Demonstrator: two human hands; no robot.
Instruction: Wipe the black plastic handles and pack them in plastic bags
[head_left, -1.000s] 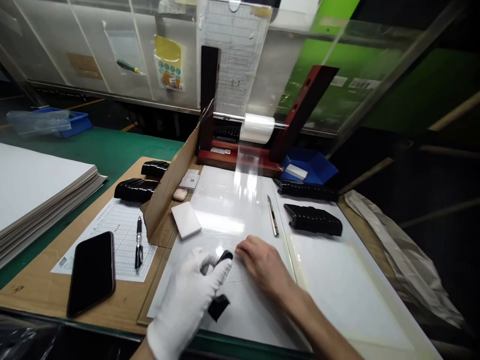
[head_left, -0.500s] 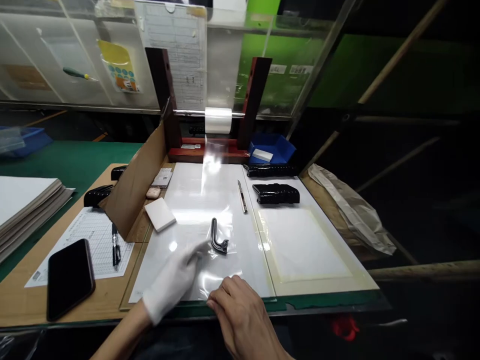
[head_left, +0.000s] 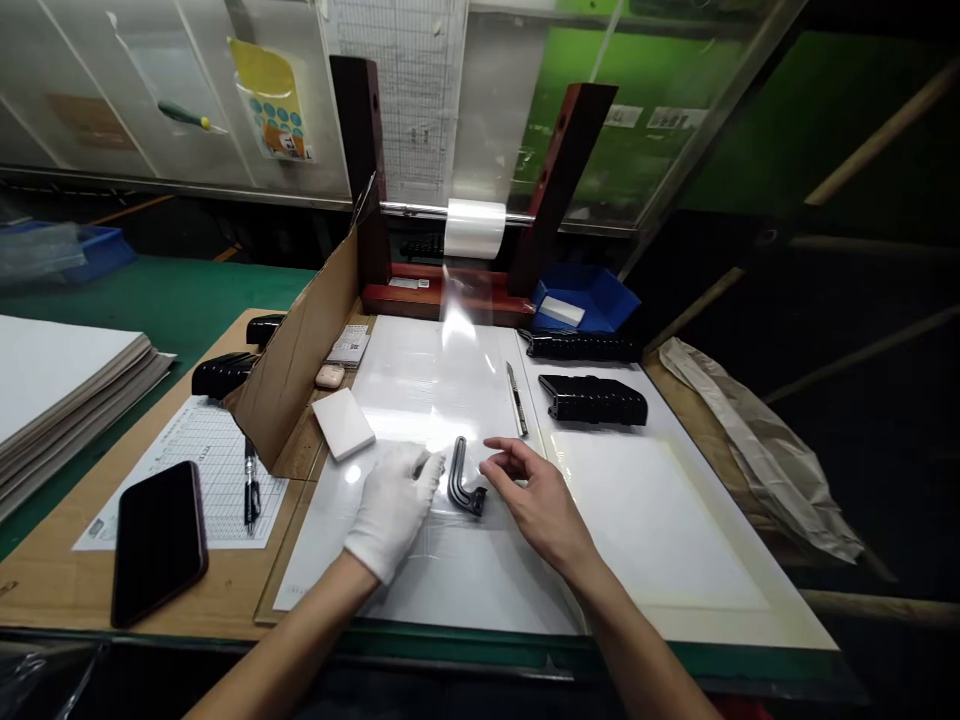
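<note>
Currently, a glossy black hook-shaped part (head_left: 459, 478) lies on clear plastic film (head_left: 465, 570), between the white-gloved left hand (head_left: 394, 510) and the bare right hand (head_left: 536, 495), apparently touching neither. The left curls loosely and the right is half open, both empty. The part looks light, stiff and possibly slippery on the film; its thicker bent end seems the surest hold.

Room across white board (head_left: 442, 590), black part (head_left: 465, 478) between left hand (head_left: 394, 510) and right hand (head_left: 536, 495) — utility knife (head_left: 517, 400), white block (head_left: 343, 424) beyond
</note>
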